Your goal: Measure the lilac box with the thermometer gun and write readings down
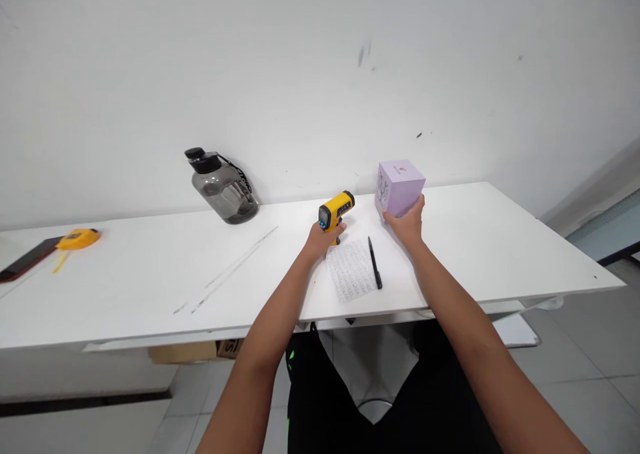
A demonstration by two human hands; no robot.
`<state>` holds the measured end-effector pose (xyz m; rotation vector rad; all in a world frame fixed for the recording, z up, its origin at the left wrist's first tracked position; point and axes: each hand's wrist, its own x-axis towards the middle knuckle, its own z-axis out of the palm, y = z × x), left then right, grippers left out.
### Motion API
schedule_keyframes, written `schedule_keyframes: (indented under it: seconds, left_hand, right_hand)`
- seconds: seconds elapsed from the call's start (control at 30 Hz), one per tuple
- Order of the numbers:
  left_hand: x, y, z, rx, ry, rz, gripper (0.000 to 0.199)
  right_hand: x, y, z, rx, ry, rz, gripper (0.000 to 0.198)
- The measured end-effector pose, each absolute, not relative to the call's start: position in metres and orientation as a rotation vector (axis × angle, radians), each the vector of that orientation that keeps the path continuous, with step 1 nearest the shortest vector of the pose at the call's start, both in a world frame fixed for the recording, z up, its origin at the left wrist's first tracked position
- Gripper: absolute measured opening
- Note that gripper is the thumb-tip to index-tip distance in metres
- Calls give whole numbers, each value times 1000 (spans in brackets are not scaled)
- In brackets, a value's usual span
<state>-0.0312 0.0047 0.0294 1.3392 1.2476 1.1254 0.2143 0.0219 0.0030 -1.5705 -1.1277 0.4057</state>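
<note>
Holding the yellow device: left hand (320, 241), wrapped round the handle of the yellow device (336, 211), thumb showing on its right; I can't see the other fingers, and whether the trigger is pressed I can't tell.
Yellow device: up over the table (475, 241), right of the middle, its small screen towards the person, its nose towards the far edge.
Lavender box: right hand (407, 224) grips the lavender box (403, 191) near the far edge, thumb on the near face, fingers round the right side; from here I can't tell whether its base touches the table.
Sheet and pen: the written sheet (350, 274) lies towards the near edge, with the black pen (375, 262) along its right side, in neither hand.
Bottle and tape measure: the grey bottle (220, 191) is by the far edge, left of the hands; the yellow tape measure (80, 239) lies near the left end.
How far along: partway, I'd judge; device and box are both taken up, neither is let go, and what remains doesn't show.
</note>
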Motion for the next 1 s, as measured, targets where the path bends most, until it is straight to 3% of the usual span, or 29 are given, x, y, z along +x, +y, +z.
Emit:
schedule_keyframes:
  seconds: [0.33, 0.7, 1.0]
  left_hand:
    - [-30, 7, 22, 1354, 1240, 1181, 39]
    - [-42, 33, -5, 1232, 1455, 1567, 37]
    - [-35, 23, -3, 1478, 1602, 1530, 33]
  right_hand:
    - [213, 19, 10, -1729, -1174, 342, 109]
    - [207, 12, 20, -1843, -1176, 386, 109]
    - [205, 9, 22, -1837, -1158, 417, 113]
